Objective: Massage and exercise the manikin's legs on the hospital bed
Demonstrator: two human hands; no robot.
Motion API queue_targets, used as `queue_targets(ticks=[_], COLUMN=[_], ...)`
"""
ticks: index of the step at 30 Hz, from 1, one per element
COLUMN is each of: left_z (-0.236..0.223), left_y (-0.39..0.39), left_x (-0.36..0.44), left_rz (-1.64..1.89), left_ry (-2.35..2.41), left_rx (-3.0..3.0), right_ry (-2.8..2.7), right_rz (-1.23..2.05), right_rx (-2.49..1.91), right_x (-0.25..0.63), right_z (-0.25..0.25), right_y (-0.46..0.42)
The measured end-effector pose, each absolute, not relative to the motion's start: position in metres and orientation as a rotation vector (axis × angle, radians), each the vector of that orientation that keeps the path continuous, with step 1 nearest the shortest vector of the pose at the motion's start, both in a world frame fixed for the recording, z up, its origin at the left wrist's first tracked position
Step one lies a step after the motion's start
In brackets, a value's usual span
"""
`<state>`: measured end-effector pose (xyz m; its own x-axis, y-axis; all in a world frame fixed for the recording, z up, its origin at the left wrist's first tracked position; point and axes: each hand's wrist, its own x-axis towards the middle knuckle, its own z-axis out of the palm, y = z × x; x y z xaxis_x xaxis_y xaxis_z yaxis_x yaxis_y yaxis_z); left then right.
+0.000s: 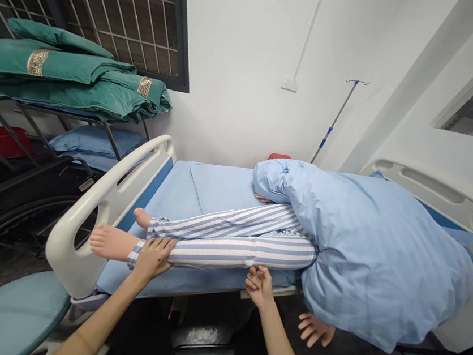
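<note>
A manikin in blue-and-white striped trousers lies on the bed, its legs stretched toward the footboard. My left hand is wrapped over the near lower leg, just above the bare foot. Near the knee of that same leg, my right hand has its fingers curled at the trouser's lower edge; whether they pinch any cloth cannot be made out. A bunched light-blue quilt covers the manikin's upper body. From under it, one manikin hand hangs over the near side of the bed.
The white footboard rises at the left, and the headboard at the right. A wheelchair and a round blue-green stool top stand left of the bed. Behind it are an IV pole and folded green covers.
</note>
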<state>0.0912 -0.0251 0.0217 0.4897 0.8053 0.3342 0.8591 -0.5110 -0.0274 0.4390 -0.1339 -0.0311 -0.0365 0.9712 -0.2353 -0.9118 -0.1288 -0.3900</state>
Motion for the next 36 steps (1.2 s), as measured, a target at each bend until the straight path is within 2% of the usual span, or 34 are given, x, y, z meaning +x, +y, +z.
queue_targets(ticks=[8,22,36], left_z=[0.009,-0.058,-0.047], left_y=[-0.033,-0.027,-0.009], left_x=[0.080,0.073,0.065], left_rz=[-0.259,-0.262,-0.241], left_ry=[-1.459,-1.557,-1.482], left_rx=[-2.556,-2.619,-2.599], right_ry=[-0.124,-0.109,-0.284], right_rz=[1.616,1.625,1.612], right_rx=[-0.605,-0.671,-0.963], right_x=[0.426,0.430,0.428], right_z=[-0.069,-0.064,-0.090], right_y=[-0.129,-0.133,-0.115])
